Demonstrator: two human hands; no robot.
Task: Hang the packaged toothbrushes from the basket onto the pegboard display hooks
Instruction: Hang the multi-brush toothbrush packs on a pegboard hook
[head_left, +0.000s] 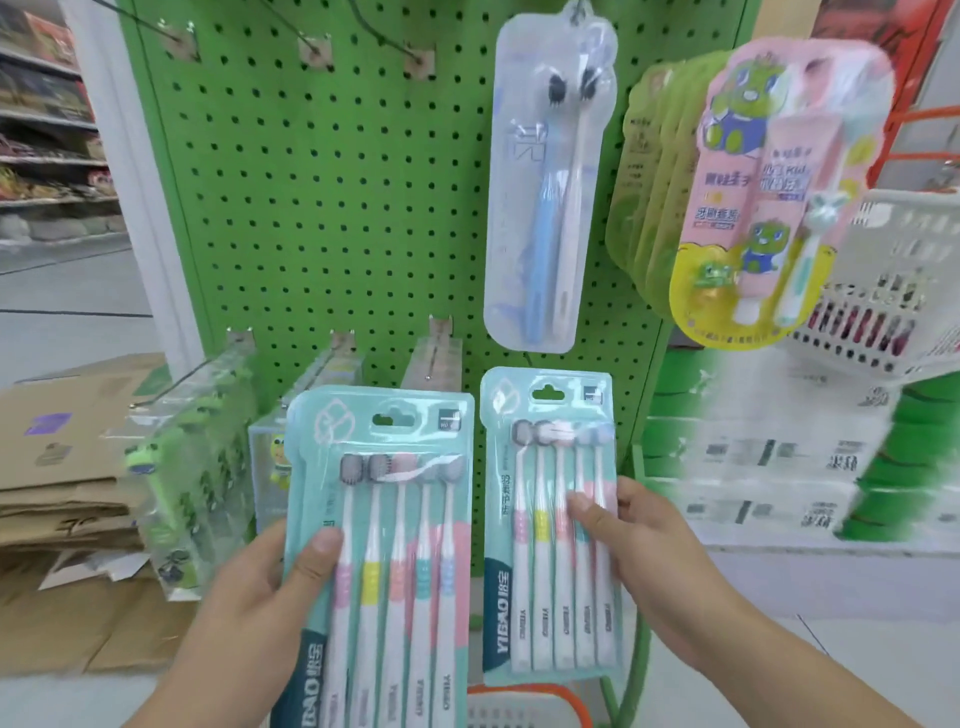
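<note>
My left hand (270, 587) grips a teal multi-pack of toothbrushes (395, 545) by its left edge, thumb on the front. My right hand (644, 561) holds a second, matching teal pack (550, 493) by its right edge. Both packs are upright in front of the green pegboard (337, 208), hang holes at the top. A clear two-brush pack (550, 197) hangs on an upper hook. Bare hooks (415, 54) stick out along the top row. The rim of an orange-edged white basket (524, 696) shows at the bottom, below the packs.
A pink children's toothbrush-and-paste pack (779, 197) hangs at the upper right before a stack of similar packs. Lower hooks at left carry clear frog-themed packs (202, 457). Flattened cardboard (67, 467) lies at left. A white basket (893, 291) stands at right on a green-and-white shelf.
</note>
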